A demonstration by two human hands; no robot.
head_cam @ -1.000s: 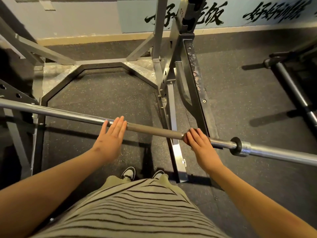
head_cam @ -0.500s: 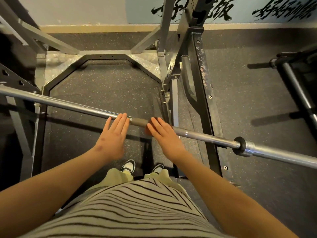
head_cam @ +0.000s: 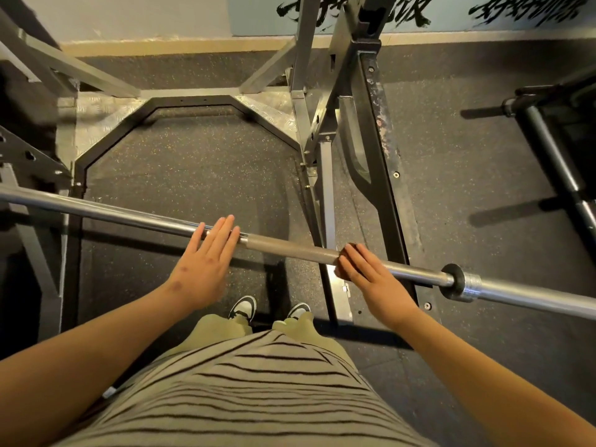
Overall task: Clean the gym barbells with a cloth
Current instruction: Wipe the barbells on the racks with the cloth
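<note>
r hand (head_cam: pixel 371 275) slid right w/ cloth (head_cam: pixel 344 250); barbell (head_cam: pixel 290 248) runs left-right, horizontal

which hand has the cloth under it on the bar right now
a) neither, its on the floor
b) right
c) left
b: a brown cloth peeks out from under the right hand on the barbell, while the left hand lies flat on bare metal.
</note>
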